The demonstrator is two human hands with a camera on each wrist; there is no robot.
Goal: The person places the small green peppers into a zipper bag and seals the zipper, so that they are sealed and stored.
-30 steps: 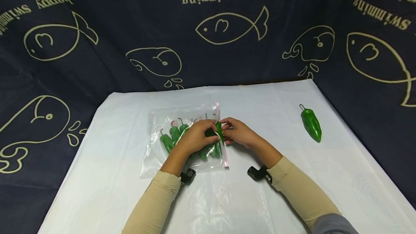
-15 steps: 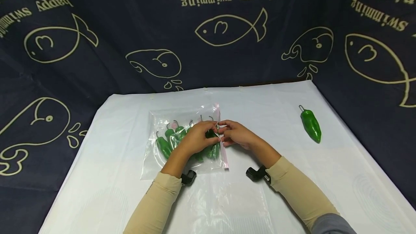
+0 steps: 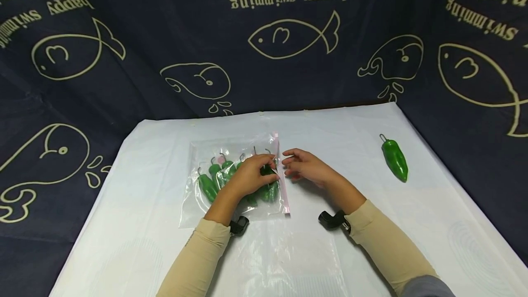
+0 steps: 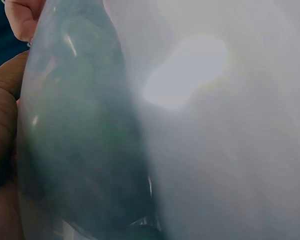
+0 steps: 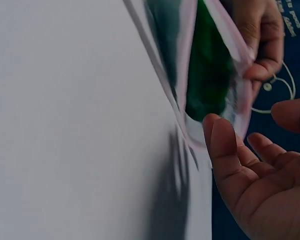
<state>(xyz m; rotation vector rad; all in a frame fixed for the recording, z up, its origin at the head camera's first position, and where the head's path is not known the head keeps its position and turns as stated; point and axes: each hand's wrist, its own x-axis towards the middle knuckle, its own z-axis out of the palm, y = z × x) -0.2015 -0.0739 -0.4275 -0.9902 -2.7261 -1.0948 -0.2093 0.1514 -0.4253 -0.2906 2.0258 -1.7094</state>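
Note:
A clear zip bag [image 3: 189, 212] with a pink-edged mouth lies on the table, several green peppers [image 3: 208, 188] inside it. My left hand [image 3: 249, 175] pinches the upper layer at the mouth and lifts it. In the right wrist view the mouth [image 5: 242, 117] gapes, with a green pepper [image 5: 207, 70] just within. Just right of the mouth is my right hand [image 3: 306, 168], its fingers loosely bent and holding nothing. The left wrist view is mostly filled by the blurred bag side [image 4: 85, 125].
One more green pepper [image 3: 395, 159] lies at the table's right side. A white cloth [image 3: 165, 260] covers the table. Behind it and at both sides hangs a dark blue curtain [image 3: 144, 13] printed with fish and whales.
A green pepper has gone from the mouth, between the hands, into the bag, and the peppers inside shifted slightly left. My right hand let go and drew back to the right.

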